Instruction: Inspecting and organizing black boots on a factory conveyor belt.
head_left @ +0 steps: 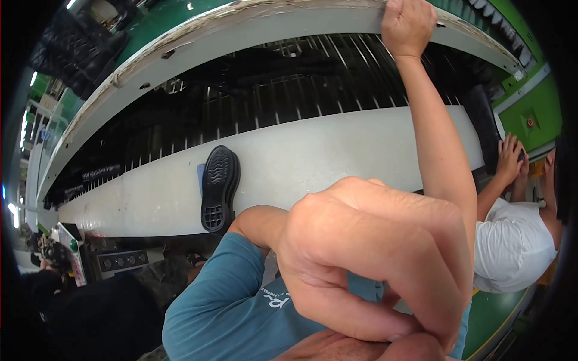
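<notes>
My left hand [373,253] is raised very close in front of me, its fingers curled in and pressed together near the lower edge. Nothing shows between them. Stretched far forward, my right hand [409,30] is closed over the worn far rail [301,18] of the long machine bed. On the pale near ledge [337,144] lies a black shoe sole [220,189], tread side up, beyond my left elbow. Whether an upper is attached underneath, I cannot tell. A flat blue piece [200,176] sticks out beside it.
Between ledge and rail runs a dark bed of thin metal bars [277,108] with black items on it. At the right, a person in a white shirt [512,246] has hands by a green machine [530,114]. Black boots [78,48] stand far left; a control panel [123,260] is lower left.
</notes>
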A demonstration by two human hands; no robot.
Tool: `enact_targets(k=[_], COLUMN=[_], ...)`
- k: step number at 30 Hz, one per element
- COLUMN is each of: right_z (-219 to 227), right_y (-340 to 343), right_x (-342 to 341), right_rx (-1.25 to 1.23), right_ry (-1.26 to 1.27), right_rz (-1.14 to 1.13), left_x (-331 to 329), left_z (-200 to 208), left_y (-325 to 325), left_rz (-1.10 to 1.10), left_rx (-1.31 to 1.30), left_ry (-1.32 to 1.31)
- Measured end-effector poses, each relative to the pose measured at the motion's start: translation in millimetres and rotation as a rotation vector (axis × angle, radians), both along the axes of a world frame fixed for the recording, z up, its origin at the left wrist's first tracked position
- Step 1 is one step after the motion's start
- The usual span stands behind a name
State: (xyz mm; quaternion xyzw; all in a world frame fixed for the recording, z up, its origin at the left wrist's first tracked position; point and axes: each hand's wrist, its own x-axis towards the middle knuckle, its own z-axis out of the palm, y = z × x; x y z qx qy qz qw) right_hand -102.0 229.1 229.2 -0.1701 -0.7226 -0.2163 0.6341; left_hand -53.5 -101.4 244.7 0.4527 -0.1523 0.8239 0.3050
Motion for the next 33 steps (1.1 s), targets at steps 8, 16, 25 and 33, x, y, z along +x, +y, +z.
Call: enact_targets(k=[8, 16, 25, 33], right_z=[1.4, -4.7, -1.6, -3.2], right_y=[31.0, 12.5, 2.4, 26.5], right_x=[0.9, 11.2, -0.4, 26.1], right_rx=[0.013, -0.05, 0.031, 0.048], right_ry=[0.217, 0.054, -0.074, 0.037], right_rz=[0.414, 0.014, -0.306, -0.064], left_x=[-9.4, -33.5, -35.9, 13.0], left_z=[2.4, -6.9, 10.7, 26.2], left_y=[-3.3, 4.6, -5.8, -17.5], left_rz=[-0.056, 0.05, -0.161, 0.072], left_rx=[-0.182, -0.155, -0.11, -0.051], left_ry=[0.296, 0.478, 0.575, 0.114])
